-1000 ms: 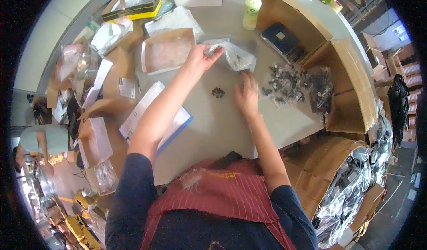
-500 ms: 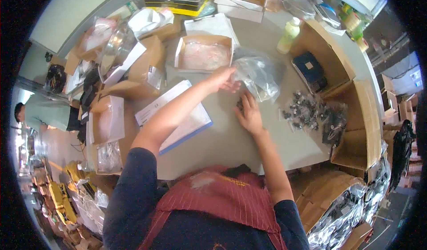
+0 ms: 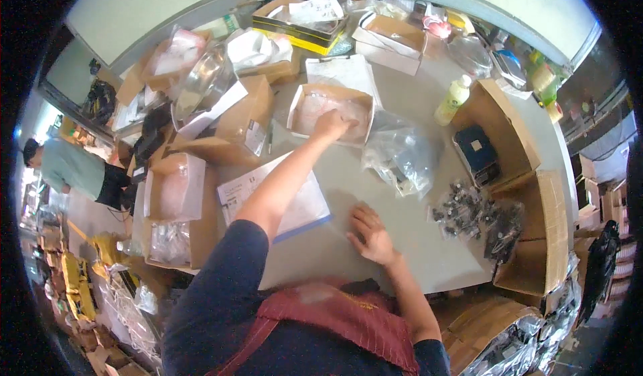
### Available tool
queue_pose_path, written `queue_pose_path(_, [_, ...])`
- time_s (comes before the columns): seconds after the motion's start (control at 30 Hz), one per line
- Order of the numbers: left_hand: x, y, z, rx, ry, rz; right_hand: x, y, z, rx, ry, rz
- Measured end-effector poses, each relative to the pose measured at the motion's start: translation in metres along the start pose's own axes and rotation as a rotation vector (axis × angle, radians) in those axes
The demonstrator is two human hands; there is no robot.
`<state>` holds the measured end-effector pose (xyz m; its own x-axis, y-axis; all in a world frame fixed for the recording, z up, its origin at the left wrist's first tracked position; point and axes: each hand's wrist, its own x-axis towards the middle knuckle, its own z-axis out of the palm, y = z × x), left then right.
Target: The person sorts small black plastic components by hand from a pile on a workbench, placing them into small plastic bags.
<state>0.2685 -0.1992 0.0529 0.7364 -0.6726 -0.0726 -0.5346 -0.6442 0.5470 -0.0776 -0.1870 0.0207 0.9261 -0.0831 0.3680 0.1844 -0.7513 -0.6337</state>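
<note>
My left hand [image 3: 334, 124] reaches into a shallow white carton [image 3: 300, 112] and touches the thin clear plastic bags [image 3: 318, 105] in it. Its fingertips are blurred among the plastic, so I cannot tell whether they grip a bag. My right hand [image 3: 372, 237] rests low over the grey tabletop, palm down, fingers apart and slightly bent. Nothing shows in its grasp. Beyond it lies a large clear plastic bag [image 3: 402, 160] with some contents. To its right is a loose heap of small black and metallic parts [image 3: 462, 210].
Left of the carton sit a clipboard with paper [image 3: 295, 205] and a brown box [image 3: 234, 125]. A bottle [image 3: 453, 100] stands at the right, beside an open cardboard box [image 3: 512, 125] holding a dark blue item [image 3: 475, 149]. A person [image 3: 70, 168] stands at far left.
My left hand has moved from beside the large clear bag into the white carton. My right hand has drawn back toward me, away from that bag. The view has shifted.
</note>
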Motion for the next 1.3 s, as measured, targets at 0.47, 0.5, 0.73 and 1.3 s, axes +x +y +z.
queue_pose_path(0.47, [-0.179, 0.031, -0.051, -1.237, -0.171, -0.039, 0.070, -0.053, -0.031, 0.740, 0.373, 0.589])
queue_pose_path(0.5, [-0.196, 0.035, -0.049, -1.280, -0.209, -0.047, 0.077, -0.048, -0.030, 0.732, 0.376, 0.596])
queue_pose_path(0.73, [-0.272, -0.023, -0.013, -0.998, -0.307, 0.043, 0.085, -0.050, 0.001, 0.554, 0.472, 0.420])
queue_pose_path(1.3, [-0.333, -0.024, -0.018, -0.541, -0.065, 0.161, 0.020, -0.091, 0.000, 0.723, -0.038, 0.528])
